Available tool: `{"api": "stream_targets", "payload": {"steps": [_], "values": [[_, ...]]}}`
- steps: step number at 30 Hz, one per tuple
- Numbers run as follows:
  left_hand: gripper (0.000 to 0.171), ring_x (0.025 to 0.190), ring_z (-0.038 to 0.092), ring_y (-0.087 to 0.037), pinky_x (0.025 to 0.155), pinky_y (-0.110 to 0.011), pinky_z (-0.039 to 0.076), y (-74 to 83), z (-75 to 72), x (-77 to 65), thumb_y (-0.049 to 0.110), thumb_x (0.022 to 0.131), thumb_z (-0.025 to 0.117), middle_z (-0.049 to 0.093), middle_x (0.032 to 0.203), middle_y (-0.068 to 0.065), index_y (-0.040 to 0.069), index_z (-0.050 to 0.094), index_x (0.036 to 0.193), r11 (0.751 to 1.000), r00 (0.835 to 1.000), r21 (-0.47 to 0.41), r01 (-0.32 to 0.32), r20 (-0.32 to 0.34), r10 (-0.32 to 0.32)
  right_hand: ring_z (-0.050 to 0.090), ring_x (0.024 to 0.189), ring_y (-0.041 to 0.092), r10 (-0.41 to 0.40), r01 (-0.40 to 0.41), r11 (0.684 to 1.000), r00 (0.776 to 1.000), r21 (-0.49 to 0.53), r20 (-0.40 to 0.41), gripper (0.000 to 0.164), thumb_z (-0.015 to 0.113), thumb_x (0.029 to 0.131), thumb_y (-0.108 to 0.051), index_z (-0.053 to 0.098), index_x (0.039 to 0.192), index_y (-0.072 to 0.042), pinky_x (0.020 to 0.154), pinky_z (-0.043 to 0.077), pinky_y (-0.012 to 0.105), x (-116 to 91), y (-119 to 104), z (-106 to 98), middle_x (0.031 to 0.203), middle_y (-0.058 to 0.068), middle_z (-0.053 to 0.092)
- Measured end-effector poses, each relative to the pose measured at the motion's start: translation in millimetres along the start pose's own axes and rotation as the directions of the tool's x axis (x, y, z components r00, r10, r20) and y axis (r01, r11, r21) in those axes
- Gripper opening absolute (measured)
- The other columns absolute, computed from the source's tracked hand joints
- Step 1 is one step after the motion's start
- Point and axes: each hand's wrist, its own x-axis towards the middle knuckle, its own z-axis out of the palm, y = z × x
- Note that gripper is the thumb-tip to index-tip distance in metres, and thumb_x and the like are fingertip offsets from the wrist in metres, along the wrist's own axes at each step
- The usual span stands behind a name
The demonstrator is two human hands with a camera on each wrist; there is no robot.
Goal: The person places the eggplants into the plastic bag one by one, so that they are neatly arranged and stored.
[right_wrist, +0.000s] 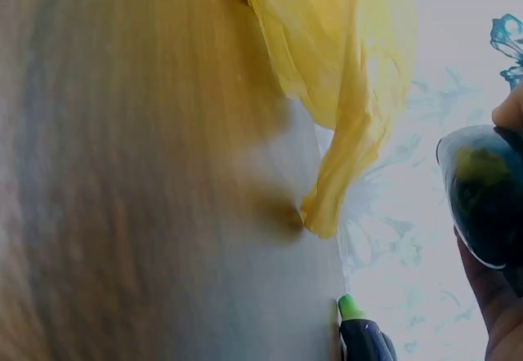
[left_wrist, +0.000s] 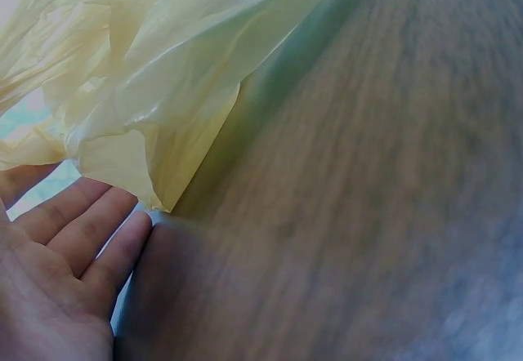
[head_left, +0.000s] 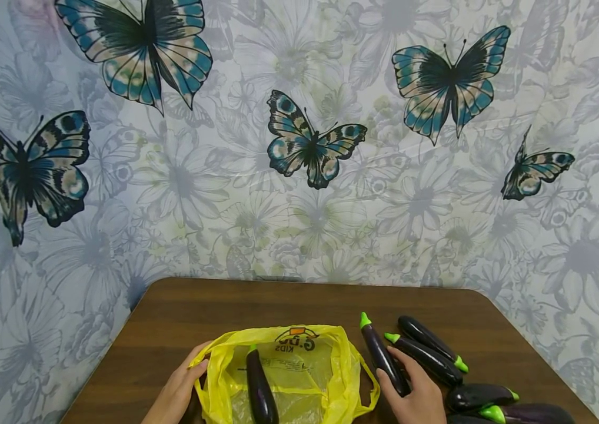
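A yellow plastic bag (head_left: 339, 383) with printed lettering stands with its mouth wide on the table. Inside it, an eggplant (head_left: 261, 388) leans with its green stem up. My left hand (head_left: 176, 386) holds the bag's left rim; in the left wrist view, the fingers (left_wrist: 90, 230) reach up against the yellow film. Right of the bag, my right hand (head_left: 416, 391) grips a dark eggplant (head_left: 381, 353) near its rounded end, its green stem pointing away. The right wrist view shows that glossy rounded end (right_wrist: 482, 198) between thumb and fingers.
Several more eggplants lie at the right, among them one at the back (head_left: 426, 335), one beside the hand (head_left: 429, 359) and one nearer (head_left: 479, 396). The brown wooden table (head_left: 199, 306) has rounded far corners and meets a butterfly-patterned wall covering (head_left: 320, 235).
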Motion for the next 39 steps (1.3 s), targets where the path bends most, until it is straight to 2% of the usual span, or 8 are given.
{"api": "stream_targets", "payload": {"steps": [7, 11, 18, 21, 26, 28, 34, 39], "values": [[0.055, 0.119, 0.047, 0.012, 0.097, -0.021, 0.045, 0.0, 1.2, -0.5, 0.036, 0.113, 0.036, 0.034, 0.163, -0.020, 0.007, 0.032, 0.160, 1.000, 1.000, 0.009, -0.006, -0.017, 0.007, 0.060, 0.074, 0.008, -0.053, 0.054, 0.998, 0.998, 0.018, -0.014, 0.044, 0.090, 0.080, -0.022, 0.075, 0.120, -0.013, 0.059, 0.049, 0.023, -5, -5, 5, 0.104, 0.005, 0.075], [0.055, 0.120, 0.048, 0.010, 0.097, -0.022, 0.045, 0.9, 1.8, -0.9, 0.037, 0.113, 0.036, 0.035, 0.162, -0.019, 0.008, 0.033, 0.160, 1.000, 1.000, 0.014, -0.007, -0.024, 0.007, 0.064, 0.077, 0.007, -0.106, 0.108, 0.993, 0.994, 0.041, -0.032, 0.045, 0.092, 0.077, -0.020, 0.076, 0.118, -0.016, 0.061, 0.052, 0.023, -9, -6, 8, 0.105, 0.003, 0.075], [0.055, 0.120, 0.049, 0.009, 0.097, -0.022, 0.045, 1.8, 2.0, -0.4, 0.038, 0.113, 0.036, 0.037, 0.161, -0.019, 0.007, 0.033, 0.159, 1.000, 1.000, 0.017, -0.009, -0.021, 0.009, 0.066, 0.084, 0.006, -0.181, 0.181, 0.982, 0.983, 0.059, -0.014, 0.046, 0.093, 0.076, -0.022, 0.075, 0.118, -0.020, 0.066, 0.055, 0.024, -15, -12, 10, 0.107, -0.003, 0.075], [0.055, 0.121, 0.049, 0.008, 0.098, -0.022, 0.046, 2.4, 2.3, -0.6, 0.038, 0.113, 0.037, 0.037, 0.161, -0.019, 0.007, 0.034, 0.159, 1.000, 1.000, 0.024, -0.005, -0.028, 0.006, 0.066, 0.086, 0.004, -0.208, 0.209, 0.974, 0.978, 0.094, -0.012, 0.048, 0.094, 0.074, -0.018, 0.076, 0.118, -0.020, 0.066, 0.055, 0.024, -17, -13, 13, 0.107, -0.005, 0.075], [0.055, 0.129, 0.050, -0.005, 0.098, -0.023, 0.046, 3.4, 3.3, -0.8, 0.039, 0.113, 0.038, 0.040, 0.160, -0.018, 0.008, 0.037, 0.158, 0.999, 0.999, 0.052, -0.004, -0.050, 0.007, 0.063, 0.084, -0.001, -0.263, 0.262, 0.953, 0.965, 0.152, -0.014, 0.050, 0.096, 0.071, -0.015, 0.076, 0.116, -0.022, 0.063, 0.054, 0.022, -20, -15, 17, 0.105, -0.008, 0.074], [0.056, 0.128, 0.050, -0.004, 0.098, -0.022, 0.046, 3.9, 3.7, -0.7, 0.041, 0.112, 0.039, 0.041, 0.160, -0.017, 0.009, 0.037, 0.158, 0.999, 0.999, 0.050, -0.002, -0.047, 0.005, 0.062, 0.084, -0.002, -0.280, 0.277, 0.945, 0.960, 0.172, -0.011, 0.050, 0.096, 0.070, -0.015, 0.076, 0.116, -0.023, 0.063, 0.054, 0.022, -21, -16, 19, 0.104, -0.010, 0.073], [0.055, 0.121, 0.050, 0.008, 0.098, -0.020, 0.045, 4.7, 4.5, 0.0, 0.044, 0.112, 0.039, 0.042, 0.159, -0.015, 0.012, 0.039, 0.157, 0.998, 0.999, 0.058, -0.007, -0.050, 0.010, 0.059, 0.080, -0.006, -0.317, 0.302, 0.920, 0.948, 0.248, 0.019, 0.051, 0.094, 0.071, -0.013, 0.076, 0.117, -0.023, 0.061, 0.052, 0.021, -24, -20, 23, 0.100, -0.018, 0.069], [0.054, 0.125, 0.050, 0.001, 0.099, -0.022, 0.046, 4.6, 6.1, 0.4, 0.044, 0.112, 0.039, 0.045, 0.157, -0.012, 0.014, 0.041, 0.156, 0.997, 0.997, 0.081, -0.002, -0.079, 0.008, 0.056, 0.079, -0.005, -0.349, 0.319, 0.907, 0.935, 0.273, 0.066, 0.051, 0.094, 0.072, -0.016, 0.076, 0.118, -0.027, 0.060, 0.050, 0.021, -24, -25, 24, 0.100, -0.023, 0.067]]}}
